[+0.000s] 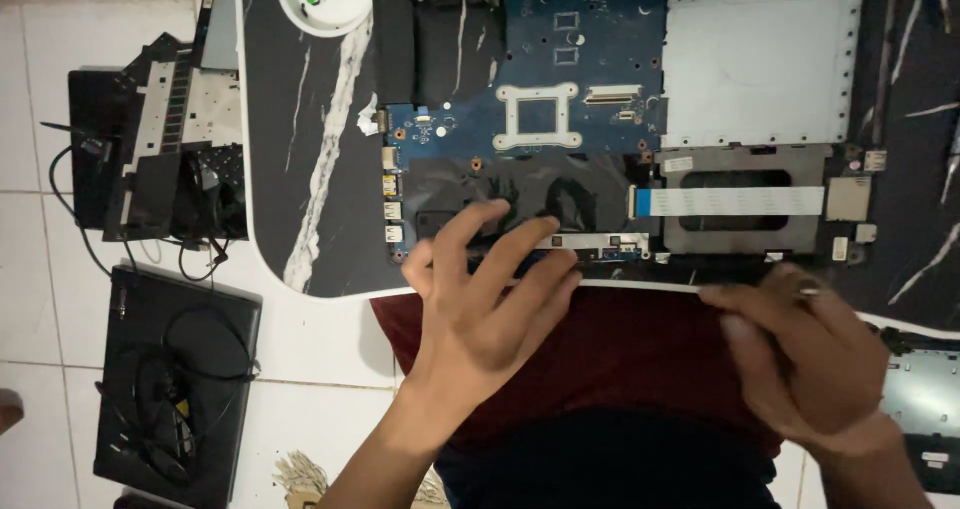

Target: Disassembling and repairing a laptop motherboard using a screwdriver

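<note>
splayed left hand (490,299) flat on glossy blue laptop board (520,119), right hand (800,354) loosely curled, empty

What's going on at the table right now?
A person works on an opened laptop on a dark marble-patterned table, its blue circuit board exposed. The left hand rests its fingers on the laptop's near edge; the right hand grips that edge further right. A white bowl sits at the far corner, and other dismantled laptop parts lie on the floor.
</note>
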